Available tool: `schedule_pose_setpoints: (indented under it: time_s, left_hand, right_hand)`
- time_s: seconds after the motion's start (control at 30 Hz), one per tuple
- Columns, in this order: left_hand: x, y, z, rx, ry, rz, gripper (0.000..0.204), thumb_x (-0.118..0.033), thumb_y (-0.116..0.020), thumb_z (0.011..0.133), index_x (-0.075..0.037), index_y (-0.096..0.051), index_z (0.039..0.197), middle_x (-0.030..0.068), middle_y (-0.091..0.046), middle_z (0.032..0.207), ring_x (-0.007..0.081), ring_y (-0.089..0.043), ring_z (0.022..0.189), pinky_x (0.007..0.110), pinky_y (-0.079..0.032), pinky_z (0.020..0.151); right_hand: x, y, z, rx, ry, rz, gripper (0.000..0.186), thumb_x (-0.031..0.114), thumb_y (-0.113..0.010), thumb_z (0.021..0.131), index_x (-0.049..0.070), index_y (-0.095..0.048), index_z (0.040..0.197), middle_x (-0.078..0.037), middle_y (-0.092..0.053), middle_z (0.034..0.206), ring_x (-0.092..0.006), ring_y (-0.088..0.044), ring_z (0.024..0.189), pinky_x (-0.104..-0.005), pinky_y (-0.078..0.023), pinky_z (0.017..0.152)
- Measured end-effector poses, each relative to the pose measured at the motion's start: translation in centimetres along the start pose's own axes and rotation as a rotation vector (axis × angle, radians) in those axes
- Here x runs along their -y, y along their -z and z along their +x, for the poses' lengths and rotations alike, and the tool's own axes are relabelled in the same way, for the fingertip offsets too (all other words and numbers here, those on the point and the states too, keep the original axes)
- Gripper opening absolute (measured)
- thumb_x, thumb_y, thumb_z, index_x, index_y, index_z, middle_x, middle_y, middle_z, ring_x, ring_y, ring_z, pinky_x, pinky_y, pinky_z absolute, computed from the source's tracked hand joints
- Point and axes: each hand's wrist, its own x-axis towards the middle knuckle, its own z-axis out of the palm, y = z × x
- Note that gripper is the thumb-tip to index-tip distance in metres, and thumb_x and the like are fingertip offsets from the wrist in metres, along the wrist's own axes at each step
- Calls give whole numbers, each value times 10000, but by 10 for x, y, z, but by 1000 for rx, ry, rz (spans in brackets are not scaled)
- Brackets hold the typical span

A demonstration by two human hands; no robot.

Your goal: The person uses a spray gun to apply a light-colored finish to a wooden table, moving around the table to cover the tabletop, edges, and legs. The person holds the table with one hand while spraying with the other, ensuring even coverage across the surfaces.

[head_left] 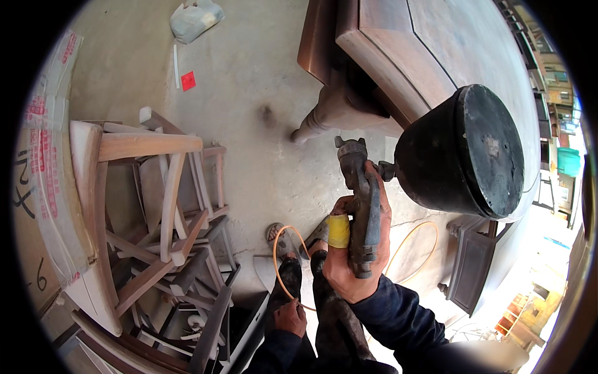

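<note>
My right hand (356, 282) is wrapped round a dark, paint-crusted spray gun (360, 209), raised in front of me. Yellow tape (339, 231) covers one of its digits. A large black paint cup (464, 153) is attached to the gun's right side, its flat round end toward me. Lower down, near my legs, my left hand (290, 318) is closed round a thin orange air hose (276, 252). The hose loops up beside my feet, and another curve of it shows to the right of my right hand. Where it joins the gun is hidden.
A big wooden table (398, 53) with a thick leg (321, 115) fills the upper right. Unfinished wooden chair frames (149, 146) are piled at left beside a taped cardboard box (47, 187). A plastic bag (196, 20) and red square (188, 80) lie on the floor. A dark cabinet piece (473, 262) stands right.
</note>
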Motion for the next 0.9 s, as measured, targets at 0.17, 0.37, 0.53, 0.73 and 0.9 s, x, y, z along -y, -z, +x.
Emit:
schedule_pose_setpoints:
  time_s: [0.17,0.37,0.53,0.73,0.9]
  left_hand:
    - [-1,1,1,-9,-3,4,307,-198,-610,907,-85,-652,1190,74,-708,1114,274,-632,1065,470,-435,950]
    - [3,-2,0,-9,-12,30,324,-203,-626,891,-102,-647,1198,63,-705,1113,270,-631,1067,457,-439,924]
    - [1,2,2,32,10,34,334,-212,-615,897,-97,-643,1208,75,-704,1120,274,-631,1067,456,-435,932]
    - [-1,2,1,34,20,19,330,-215,-599,903,-93,-645,1207,79,-705,1119,278,-634,1062,460,-430,938]
    - [0,-1,2,25,16,19,316,-203,-603,900,-94,-654,1191,77,-707,1104,275,-636,1058,462,-430,941]
  right_hand:
    - [7,2,7,-31,-45,43,531,-121,-542,783,-96,-477,1309,-287,-508,1421,-219,-645,869,-297,-524,839]
    - [3,4,9,-56,-16,39,422,-105,-579,810,-101,-499,1225,-282,-460,1475,-224,-664,884,-304,-533,813]
    - [6,0,9,-55,-9,55,421,-112,-587,817,-106,-505,1231,-286,-453,1481,-273,-670,969,-308,-528,851]
    - [8,-1,19,-33,-28,26,512,-126,-584,827,-102,-455,1322,-292,-456,1475,-316,-650,1114,-323,-521,903]
    - [6,0,22,-39,17,-41,489,-117,-596,841,-97,-447,1306,-317,-455,1460,-385,-615,1205,-347,-514,947]
